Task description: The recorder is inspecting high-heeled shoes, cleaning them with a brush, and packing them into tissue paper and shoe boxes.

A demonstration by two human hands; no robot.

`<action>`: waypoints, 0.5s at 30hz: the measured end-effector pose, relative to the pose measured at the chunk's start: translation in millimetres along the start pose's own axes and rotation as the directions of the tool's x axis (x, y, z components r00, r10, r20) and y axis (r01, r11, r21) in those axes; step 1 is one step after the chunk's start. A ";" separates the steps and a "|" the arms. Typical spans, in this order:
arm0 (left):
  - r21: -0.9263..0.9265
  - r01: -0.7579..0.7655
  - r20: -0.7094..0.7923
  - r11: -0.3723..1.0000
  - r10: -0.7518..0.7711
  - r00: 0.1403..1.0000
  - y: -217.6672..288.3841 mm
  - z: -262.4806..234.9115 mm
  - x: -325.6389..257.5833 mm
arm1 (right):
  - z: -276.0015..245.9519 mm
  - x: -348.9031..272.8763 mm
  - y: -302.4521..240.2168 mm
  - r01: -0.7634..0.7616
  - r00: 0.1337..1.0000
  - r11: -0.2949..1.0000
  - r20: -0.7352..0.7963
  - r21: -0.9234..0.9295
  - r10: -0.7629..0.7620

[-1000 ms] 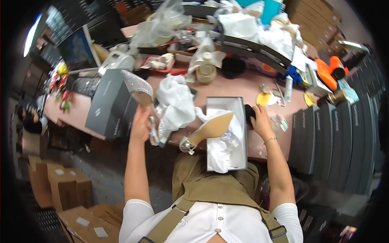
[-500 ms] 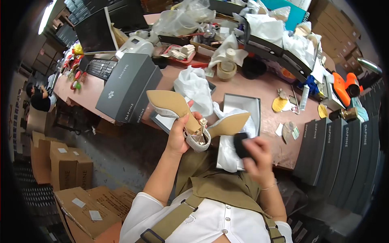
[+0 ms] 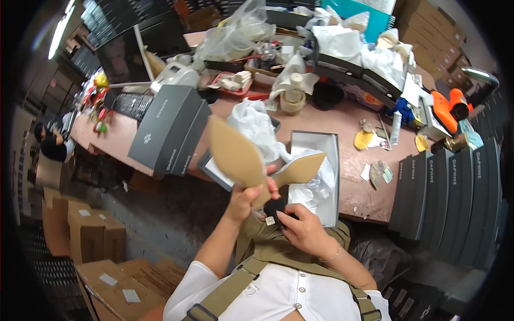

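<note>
Closed round a high-heeled shoe [image 3: 235, 155], my left hand [image 3: 245, 203] keeps its tan sole facing up and its pointed toe away from me. A second tan-soled shoe [image 3: 302, 169] points right beside the same fingers; whether they grip it too is hidden. My right hand [image 3: 306, 231] pinches a soft black pad [image 3: 276, 205] against the heel end of the first shoe. The small pale heel tip [image 3: 270, 220] shows beside my right fingertips. Behind the second shoe is an open shoe box [image 3: 336, 187] with white tissue paper [image 3: 316, 198] in it.
A closed grey shoe box [image 3: 166, 128] stands on the left of the pink table [image 3: 364, 198]. Several grey boxes [image 3: 433, 192] are stacked upright on the right. An orange tool [image 3: 444, 112] lies far right; cardboard cartons [image 3: 101, 230] sit on the floor, lower left.
My right hand has come left and inward, bringing the black pad to the shoe's heel end. My left hand has turned the first shoe, so its sole now faces me more fully.
</note>
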State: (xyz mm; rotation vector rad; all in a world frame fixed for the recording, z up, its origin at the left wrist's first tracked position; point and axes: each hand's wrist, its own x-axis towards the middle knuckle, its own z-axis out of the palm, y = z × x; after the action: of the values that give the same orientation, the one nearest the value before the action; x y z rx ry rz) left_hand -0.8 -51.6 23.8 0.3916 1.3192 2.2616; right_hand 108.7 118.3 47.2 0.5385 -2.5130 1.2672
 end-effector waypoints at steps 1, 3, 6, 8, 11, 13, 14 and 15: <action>-0.033 -0.026 -0.013 0.999 0.025 1.000 0.5 -10.5 -0.8 | -7.5 -7.7 11.8 -0.046 0.997 0.995 0.053 -0.085 0.050; 0.012 0.133 -0.073 0.991 -0.131 0.989 35.1 -28.5 7.0 | -30.0 -35.7 48.8 -0.243 0.967 0.931 0.008 -0.273 0.254; 0.479 0.312 -0.159 0.821 -0.269 0.950 64.0 -77.8 36.6 | -80.0 -33.5 98.0 -0.423 0.884 0.836 -0.360 -0.350 0.297; 0.801 0.382 -0.281 0.460 -0.273 0.920 63.3 -108.9 60.5 | -88.2 -31.7 125.7 -0.393 0.911 0.632 -0.378 -0.668 0.166; 0.997 0.075 -0.077 0.032 0.045 0.996 50.7 -111.0 70.2 | -72.5 -17.2 115.7 -0.315 0.935 0.871 -0.282 -0.376 0.216; 0.958 -0.197 0.242 -0.206 0.222 0.944 32.6 -94.9 66.7 | -61.4 -10.4 101.0 -0.311 0.948 0.861 -0.068 -0.402 0.310; 0.977 -0.156 0.141 0.146 0.105 0.984 23.7 -80.5 57.9 | -54.8 -11.7 101.4 -0.309 0.939 0.860 0.013 -0.405 0.343; 0.949 -0.187 0.208 0.253 -0.059 0.976 25.5 -50.6 51.9 | -48.2 -14.5 105.9 -0.324 0.931 0.869 0.040 -0.374 0.364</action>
State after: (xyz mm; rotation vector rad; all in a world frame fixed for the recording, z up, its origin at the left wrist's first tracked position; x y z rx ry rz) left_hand -75.2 -70.9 21.3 1.0669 2.4961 1.0263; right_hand 78.3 218.4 -5.9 0.0724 -2.9378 0.8492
